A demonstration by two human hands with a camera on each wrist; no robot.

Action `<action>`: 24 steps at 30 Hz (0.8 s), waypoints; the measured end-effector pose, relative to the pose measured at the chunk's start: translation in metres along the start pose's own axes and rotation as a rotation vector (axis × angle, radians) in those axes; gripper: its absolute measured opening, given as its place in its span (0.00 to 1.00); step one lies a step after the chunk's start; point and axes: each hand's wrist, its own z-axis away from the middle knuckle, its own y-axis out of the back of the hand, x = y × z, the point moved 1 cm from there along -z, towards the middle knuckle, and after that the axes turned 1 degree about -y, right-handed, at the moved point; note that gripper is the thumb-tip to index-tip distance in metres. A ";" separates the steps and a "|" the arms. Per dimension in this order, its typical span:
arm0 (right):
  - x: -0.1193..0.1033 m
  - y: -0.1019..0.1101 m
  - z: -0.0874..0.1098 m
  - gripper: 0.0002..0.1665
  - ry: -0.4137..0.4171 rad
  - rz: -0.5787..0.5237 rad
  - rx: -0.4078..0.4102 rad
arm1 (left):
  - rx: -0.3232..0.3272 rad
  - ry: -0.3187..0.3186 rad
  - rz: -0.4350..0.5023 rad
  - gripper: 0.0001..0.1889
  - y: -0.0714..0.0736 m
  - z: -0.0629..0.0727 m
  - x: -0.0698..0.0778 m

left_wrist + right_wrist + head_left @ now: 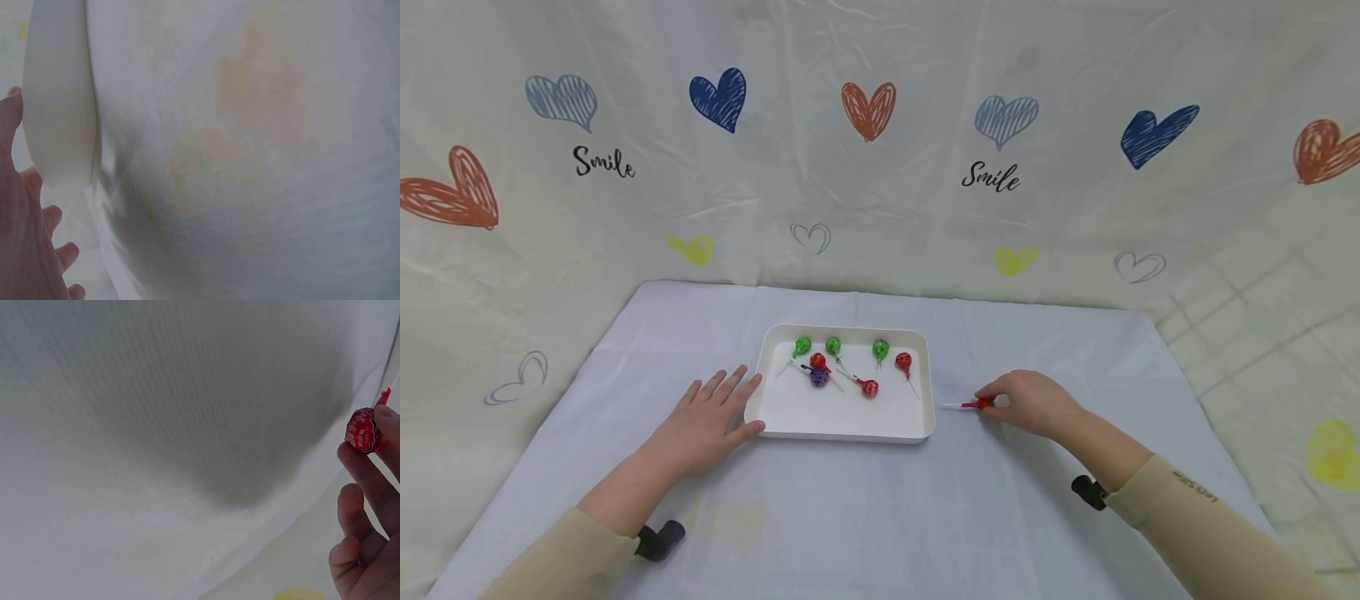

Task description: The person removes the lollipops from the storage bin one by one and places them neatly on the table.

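Note:
Between thumb and finger, my right hand (1030, 402) pinches a red-wrapped lollipop (982, 403) by its head, just right of the tray. Its white stick points left toward the tray's edge. The right wrist view shows the red lollipop (362, 430) at the fingertips. My left hand (703, 425) has its fingers spread and touches the left side of the white tray (842, 423). In the tray lie several lollipops: green ones (880, 349) along the back, red ones (869, 388) nearer the middle and right, and a purple one (818, 377) beside a red one.
A white cloth (820, 517) covers the table under the tray. Behind it hangs a pale curtain (917, 208) printed with hearts and "Smile". A dark wrist mount (661, 541) shows at the left sleeve, and another mount (1088, 492) at the right.

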 end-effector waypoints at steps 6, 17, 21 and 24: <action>0.000 0.004 0.000 0.16 0.010 -0.012 -0.003 | -0.003 0.004 0.004 0.43 0.001 0.000 0.000; -0.001 0.009 -0.004 0.18 0.060 0.001 -0.021 | -0.001 -0.001 0.004 0.44 0.000 0.001 -0.001; 0.001 0.007 -0.008 0.19 0.070 -0.001 -0.038 | -0.003 0.000 0.005 0.44 0.000 0.001 -0.002; 0.002 0.005 -0.012 0.19 0.090 0.003 -0.043 | -0.004 -0.001 0.004 0.44 -0.001 0.000 -0.002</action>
